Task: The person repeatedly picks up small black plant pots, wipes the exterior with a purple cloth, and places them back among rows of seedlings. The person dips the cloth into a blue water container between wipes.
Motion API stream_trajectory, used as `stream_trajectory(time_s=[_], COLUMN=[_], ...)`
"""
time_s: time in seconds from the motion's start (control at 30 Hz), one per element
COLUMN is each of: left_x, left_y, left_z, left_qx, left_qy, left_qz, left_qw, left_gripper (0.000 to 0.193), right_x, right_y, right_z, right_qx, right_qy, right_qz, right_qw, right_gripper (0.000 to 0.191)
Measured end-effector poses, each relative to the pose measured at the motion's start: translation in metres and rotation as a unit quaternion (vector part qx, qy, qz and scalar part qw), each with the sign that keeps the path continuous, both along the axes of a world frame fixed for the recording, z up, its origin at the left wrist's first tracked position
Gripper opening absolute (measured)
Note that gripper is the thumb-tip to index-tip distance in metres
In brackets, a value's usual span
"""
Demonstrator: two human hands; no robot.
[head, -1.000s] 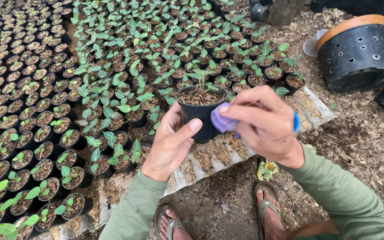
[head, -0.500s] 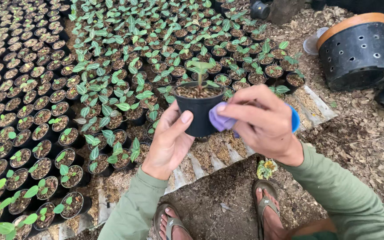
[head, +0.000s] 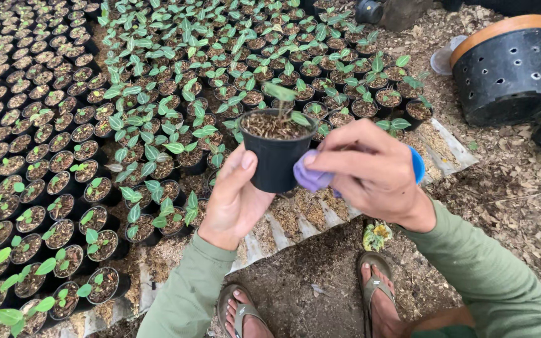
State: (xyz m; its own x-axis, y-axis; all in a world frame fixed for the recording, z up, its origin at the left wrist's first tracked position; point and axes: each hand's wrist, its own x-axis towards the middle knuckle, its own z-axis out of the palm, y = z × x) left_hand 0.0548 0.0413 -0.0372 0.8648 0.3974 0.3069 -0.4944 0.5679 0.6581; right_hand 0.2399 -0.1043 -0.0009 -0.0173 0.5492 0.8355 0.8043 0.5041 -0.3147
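Observation:
My left hand (head: 236, 200) grips a small black plastic pot (head: 275, 153) from its left side and holds it above the ground. Brown potting mix fills the pot, and a tiny green seedling (head: 282, 99) stands in it. Against the pot's right wall, my right hand (head: 370, 172) presses a lilac cloth (head: 311, 176) with its fingertips. A blue object (head: 417, 164) sticks out behind that hand; what it is I cannot tell. Both arms wear green sleeves.
Rows of small black pots with seedlings (head: 158, 125) cover the ground to the left and ahead, set on corrugated sheet (head: 283, 228). A large perforated black pot with an orange rim (head: 508, 66) stands at the upper right. My sandalled feet (head: 374, 294) rest on mulch.
The pot has risen slightly and tilted more upright in my left hand. My right hand with the cloth has shifted a little along the pot's side.

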Motion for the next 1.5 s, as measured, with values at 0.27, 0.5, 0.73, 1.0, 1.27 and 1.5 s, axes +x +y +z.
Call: stream_trajectory(time_s=[0.27,0.5,0.73,1.0,1.27,1.5], left_x=[-0.002,0.002,0.003,0.010,0.008,0.007], left_y=[0.007,-0.001,0.002,-0.004,-0.022,-0.018], left_z=[-0.006,-0.003,0.007,0.008,0.018,0.023], left_qx=[-0.027,-0.007,0.000,0.015,0.020,0.005], left_qy=[-0.013,-0.011,-0.013,0.071,0.079,0.036], left_qz=[-0.004,0.025,0.071,0.097,0.056,0.043], left_qw=[1.000,1.000,0.997,0.993,0.995,0.998], left_gripper=[0.051,0.049,0.046,0.045,0.074,0.077], right_x=[0.007,0.000,0.019,0.015,0.010,0.008], right_y=[-0.007,-0.002,-0.011,-0.013,-0.008,-0.006], right_z=[0.003,0.002,0.008,0.008,0.003,0.003], right_qx=[-0.017,-0.008,-0.050,-0.033,-0.022,-0.004], right_qy=[0.071,-0.019,0.010,0.057,0.037,0.044], right_qz=[-0.006,0.026,0.007,-0.043,-0.044,-0.060], right_qw=[0.997,0.999,0.999,0.997,0.998,0.997], right_gripper=[0.025,0.032,0.028,0.022,0.023,0.022])
